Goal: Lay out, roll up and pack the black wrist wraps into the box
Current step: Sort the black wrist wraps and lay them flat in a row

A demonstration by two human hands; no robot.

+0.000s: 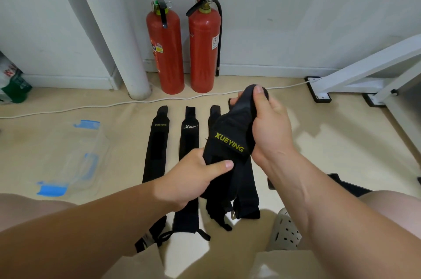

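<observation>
Both hands grip one black wrist wrap (pixel 229 142): my left hand (pixel 196 178) pinches its near end, my right hand (pixel 268 126) its far end, above three wraps (pixel 157 148) flat on the floor (pixel 307 148).

The held wrap (pixel 228 144) hides most of one laid wrap (pixel 214 113).
</observation>
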